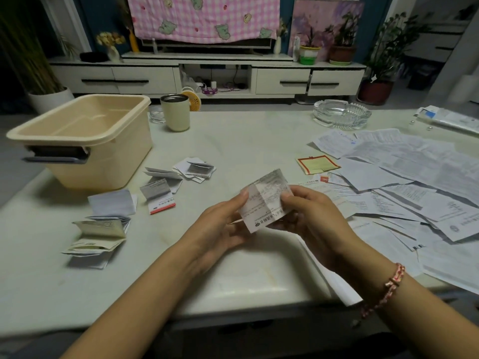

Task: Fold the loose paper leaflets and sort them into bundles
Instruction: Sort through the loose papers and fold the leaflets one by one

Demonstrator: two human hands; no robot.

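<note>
A partly folded white printed leaflet [264, 200] is held above the pale table [233, 141], pinched between both hands. My left hand [223, 224] grips its left edge with thumb on top; my right hand [308, 213] grips its right side. Folded leaflets lie to the left: a stack [97, 237] at near left, a white folded one [112, 202], a red-edged one [159, 196], another [162, 174] and a small pile [195, 169]. A spread of unfolded leaflets [404, 182] covers the right side of the table.
A beige plastic tub [83, 141], empty inside, stands at the back left. A cream cup [175, 112] and a small glass dish [156, 114] stand behind it. A glass ashtray [340, 114] sits at the back right. A yellow-red card [317, 163] lies by the loose sheets.
</note>
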